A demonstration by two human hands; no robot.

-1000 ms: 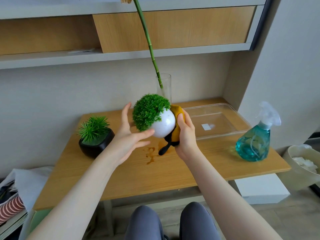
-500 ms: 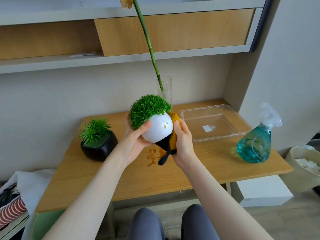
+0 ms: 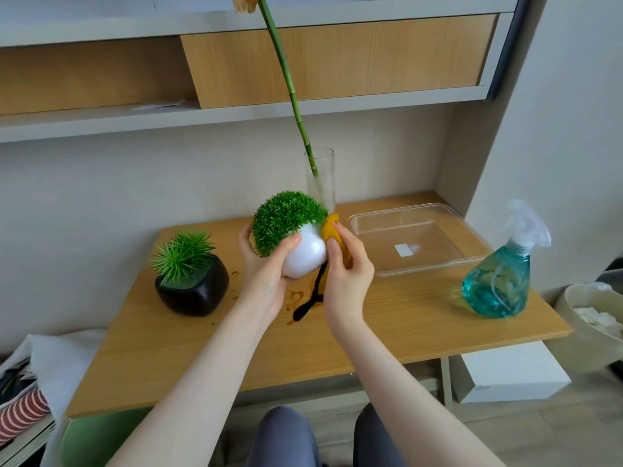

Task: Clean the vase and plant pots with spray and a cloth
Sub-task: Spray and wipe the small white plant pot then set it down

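Your left hand [image 3: 261, 278] grips round pot [image 3: 303, 254] above surface [image 3: 387, 318] centre; your right hand [image 3: 347, 274] presses cloth [image 3: 332, 232] against pot's right side. Square pot [image 3: 192, 288] sits on surface, left of your hands. Vase [image 3: 320, 178] stands behind held pot, stem [image 3: 286, 82] in it. Tray [image 3: 418, 237] lies right of vase; spray bottle [image 3: 499, 274] right of tray, nearer you. Shelf [image 3: 236, 112] runs above surface.

Left hand [image 3: 261, 274]: grips the white pot [image 3: 305, 256], held tilted above the table [image 3: 387, 318].
Right hand [image 3: 347, 276]: presses the cloth [image 3: 332, 232] on the pot's right side.
Spray [image 3: 499, 279]: well right of the grip.
Black pot [image 3: 194, 288]: left of it.
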